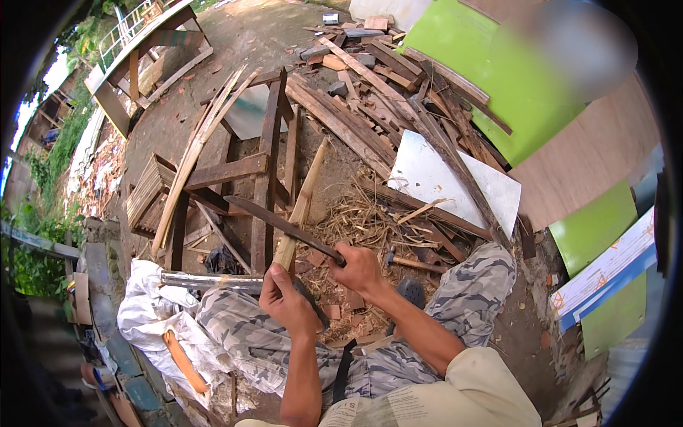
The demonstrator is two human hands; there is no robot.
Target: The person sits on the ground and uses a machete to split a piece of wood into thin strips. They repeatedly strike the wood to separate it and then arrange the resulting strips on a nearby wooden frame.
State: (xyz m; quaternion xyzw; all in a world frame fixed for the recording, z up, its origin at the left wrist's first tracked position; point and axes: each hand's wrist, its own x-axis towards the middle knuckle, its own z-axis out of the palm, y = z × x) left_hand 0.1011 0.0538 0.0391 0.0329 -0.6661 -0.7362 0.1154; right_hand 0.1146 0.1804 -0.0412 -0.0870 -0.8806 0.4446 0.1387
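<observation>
My left hand (288, 302) is closed around the lower end of a pale wooden stick (307, 186), which points up and away from me and narrows toward its far tip. In my right hand (361, 270) is the handle of a machete (284, 226). Its long dark blade reaches to the left across the stick, a little above my left fingers. Curled wood shavings (366, 217) lie in a heap on the ground just beyond my hands. A hammer (420, 265) with a brown handle rests near my right knee.
A dark wooden frame (267, 167) stands ahead, with long pale strips (196, 153) leaning on it. Scrap wood (380, 107) is piled at the far right beside a white sheet (455, 181) and green panels (498, 85). A white sack (153, 313) lies at my left.
</observation>
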